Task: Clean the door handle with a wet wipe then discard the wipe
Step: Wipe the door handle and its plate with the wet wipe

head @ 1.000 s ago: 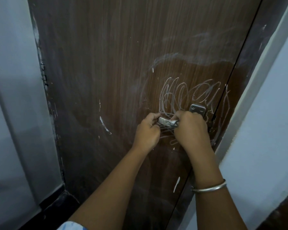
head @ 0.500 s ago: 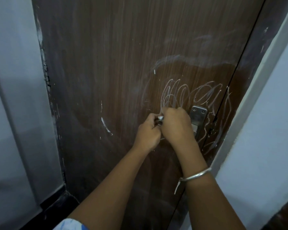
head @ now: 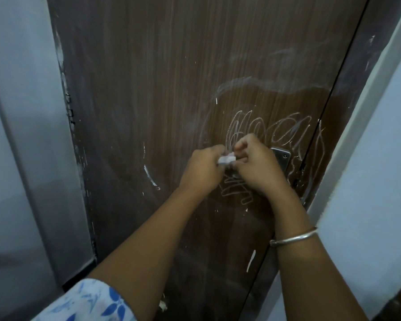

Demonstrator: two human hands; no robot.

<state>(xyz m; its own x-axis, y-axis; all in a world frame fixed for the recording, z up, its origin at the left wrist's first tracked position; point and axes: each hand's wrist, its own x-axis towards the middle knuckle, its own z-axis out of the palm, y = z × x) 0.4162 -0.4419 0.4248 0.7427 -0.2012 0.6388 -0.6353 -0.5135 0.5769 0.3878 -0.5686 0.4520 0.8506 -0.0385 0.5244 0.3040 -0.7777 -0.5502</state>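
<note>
A crumpled white wet wipe (head: 227,159) sits between the fingertips of both hands, in front of the brown wooden door (head: 162,93). My left hand (head: 202,172) pinches the wipe from the left and my right hand (head: 257,167) pinches it from the right, fingers curled. The metal door handle plate (head: 281,159) shows just right of my right hand. The lever itself is hidden behind that hand. A metal bangle (head: 294,237) is on my right wrist.
White chalk scribbles (head: 271,133) cover the door around the handle. A pale wall (head: 366,181) and door frame stand close on the right. A grey panel (head: 26,135) is on the left, with dark floor at its base.
My right hand slid left along the handle and off the plate, which now shows. The wipe has come off the lever and is bunched between both hands.
</note>
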